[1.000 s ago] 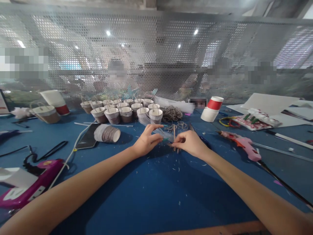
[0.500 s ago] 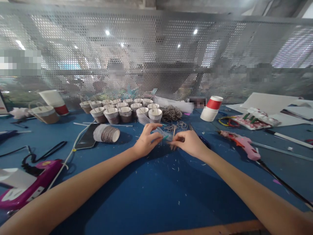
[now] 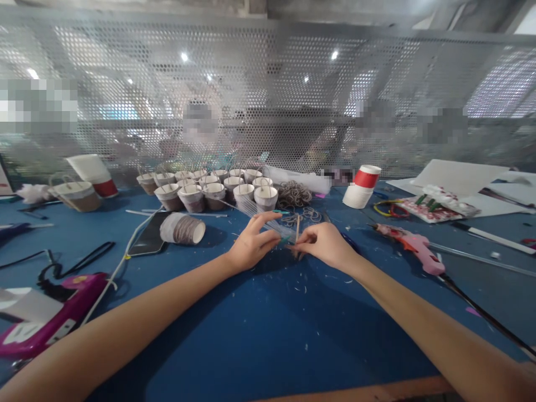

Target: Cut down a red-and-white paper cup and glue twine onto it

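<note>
Pinched a thin stick (image 3: 297,226) over the blue table (image 3: 234,335) in the right hand (image 3: 325,243), held the left hand (image 3: 251,242) with fingertips apart at a translucent strip (image 3: 281,228), any grasp unclear, and likely risked a twisting stick through so slight a hold.

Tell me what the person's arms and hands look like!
Both forearms are bare: no sleeves, watch or bracelet showing. The left hand and right hand wear no gloves. Small teal patches show at the left fingertips, possibly painted nails.
</note>
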A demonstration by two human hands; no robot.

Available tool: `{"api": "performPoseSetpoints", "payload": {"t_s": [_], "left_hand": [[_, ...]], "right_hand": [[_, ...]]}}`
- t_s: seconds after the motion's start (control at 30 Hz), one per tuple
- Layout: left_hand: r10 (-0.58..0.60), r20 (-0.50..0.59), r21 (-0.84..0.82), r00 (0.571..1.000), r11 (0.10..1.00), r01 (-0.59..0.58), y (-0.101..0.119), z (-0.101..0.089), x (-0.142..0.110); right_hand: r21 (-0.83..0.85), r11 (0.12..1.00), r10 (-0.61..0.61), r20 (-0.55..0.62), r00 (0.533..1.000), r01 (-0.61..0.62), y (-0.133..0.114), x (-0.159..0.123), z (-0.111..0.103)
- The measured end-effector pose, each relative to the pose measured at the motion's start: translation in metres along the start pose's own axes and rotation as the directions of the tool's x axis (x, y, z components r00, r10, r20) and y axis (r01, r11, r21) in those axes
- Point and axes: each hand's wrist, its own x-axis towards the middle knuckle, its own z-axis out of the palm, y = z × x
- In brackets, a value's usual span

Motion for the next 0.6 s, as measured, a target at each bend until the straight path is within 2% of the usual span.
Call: {"api": "performPoseSetpoints", "payload": {"t_s": [0.37, 0.6], "left_hand": [[-0.022, -0.002, -0.018, 1.000, 1.000, 0.022, 0.0009, 0.0003, 0.0009], [-0.042, 0.000, -0.030, 0.999, 0.999, 0.042, 0.0005, 0.0013, 0.0019]], "right_hand": [[-0.149, 0.988, -0.041, -0.107, 0.993, 0.025, -0.0016, -0.0012, 0.0008], [-0.171, 0.985, -0.037, -0.137, 0.990, 0.013, -0.0040, -0.0029, 0.0033]]}}
